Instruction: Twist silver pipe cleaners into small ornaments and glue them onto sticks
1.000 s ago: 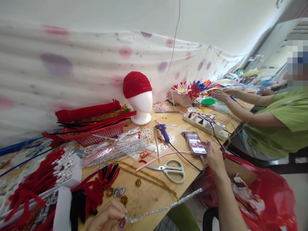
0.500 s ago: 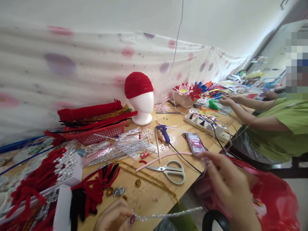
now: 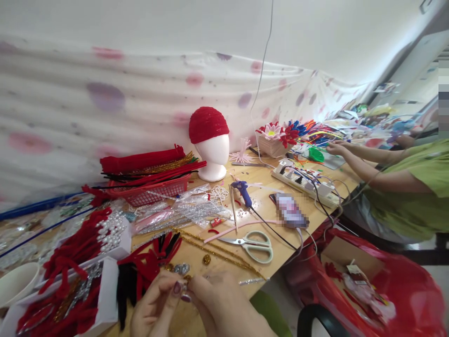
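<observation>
My left hand (image 3: 156,304) and my right hand (image 3: 224,299) meet at the table's front edge, fingers pinched together. Between their fingertips is the silver tinsel pipe cleaner, mostly hidden by the fingers. A silver tinsel length (image 3: 250,281) shows beyond my right hand; whether it is the same piece I cannot tell. Just past the fingertips lie a silver tinsel coil (image 3: 181,268) and a gold tinsel coil (image 3: 206,259). Gold tinsel pipe cleaners (image 3: 224,255) stretch across the wood behind. Scissors (image 3: 257,245) with pale handles lie to the right.
Left are white boxes (image 3: 108,295) of red and silver pieces and a red basket (image 3: 150,194) of pipe cleaners. Behind stand a foam head (image 3: 212,157) in a red cap, a blue glue gun (image 3: 242,193) and a phone (image 3: 289,209). A co-worker's arms (image 3: 365,164) and a power strip (image 3: 305,182) are right.
My right hand has come down and left from near the phone to meet my left hand. The silver pipe cleaner that stretched out from my left hand is now mostly covered. The view has shifted slightly.
</observation>
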Action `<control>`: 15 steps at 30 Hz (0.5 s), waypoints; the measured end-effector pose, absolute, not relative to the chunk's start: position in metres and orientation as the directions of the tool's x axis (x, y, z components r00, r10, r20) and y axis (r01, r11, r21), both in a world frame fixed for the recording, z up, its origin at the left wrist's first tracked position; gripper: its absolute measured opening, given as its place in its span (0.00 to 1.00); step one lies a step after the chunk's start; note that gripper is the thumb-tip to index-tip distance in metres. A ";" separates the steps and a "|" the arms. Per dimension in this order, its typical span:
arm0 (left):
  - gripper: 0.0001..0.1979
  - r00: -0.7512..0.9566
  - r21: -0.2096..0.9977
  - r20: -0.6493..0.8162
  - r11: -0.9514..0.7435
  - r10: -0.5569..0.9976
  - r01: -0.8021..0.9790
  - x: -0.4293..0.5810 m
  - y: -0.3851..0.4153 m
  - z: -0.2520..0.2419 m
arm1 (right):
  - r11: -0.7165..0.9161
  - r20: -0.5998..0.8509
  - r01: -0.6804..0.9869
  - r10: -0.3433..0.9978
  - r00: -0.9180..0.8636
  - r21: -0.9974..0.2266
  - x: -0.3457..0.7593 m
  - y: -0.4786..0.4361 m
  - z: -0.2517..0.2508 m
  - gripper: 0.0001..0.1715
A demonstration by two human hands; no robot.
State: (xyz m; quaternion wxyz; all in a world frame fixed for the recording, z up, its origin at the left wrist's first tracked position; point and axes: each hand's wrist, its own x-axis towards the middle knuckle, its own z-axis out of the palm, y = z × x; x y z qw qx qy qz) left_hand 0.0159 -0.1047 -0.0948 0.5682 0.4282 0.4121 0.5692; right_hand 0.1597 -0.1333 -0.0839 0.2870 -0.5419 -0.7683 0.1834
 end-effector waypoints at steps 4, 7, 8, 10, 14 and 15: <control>0.15 -0.012 0.810 -0.201 0.160 0.979 -0.564 0.023 -0.096 -0.113 | 0.346 0.341 0.547 0.933 -0.114 -0.762 0.149 -0.130 -0.084 0.12; 0.13 -0.014 0.782 -0.225 0.172 0.974 -0.599 0.024 -0.094 -0.120 | 0.272 0.289 0.475 0.957 -0.039 -0.837 0.145 -0.133 -0.081 0.12; 0.13 -0.017 0.798 -0.206 0.158 0.978 -0.581 0.024 -0.094 -0.122 | 0.257 0.271 0.454 0.962 -0.035 -0.853 0.144 -0.134 -0.080 0.13; 0.11 -0.049 0.849 -0.139 0.094 0.989 -0.519 0.023 -0.096 -0.122 | 0.249 0.261 0.390 0.965 -0.023 -0.886 0.143 -0.137 -0.078 0.13; 0.02 -0.080 0.961 0.148 -0.162 0.986 -0.223 0.014 -0.098 -0.115 | 0.282 0.293 0.284 0.956 -0.002 -0.917 0.146 -0.135 -0.075 0.12; 0.02 -0.045 0.965 0.232 -0.236 0.972 -0.117 0.010 -0.098 -0.110 | 0.298 0.308 0.291 0.951 -0.012 -0.909 0.149 -0.134 -0.074 0.12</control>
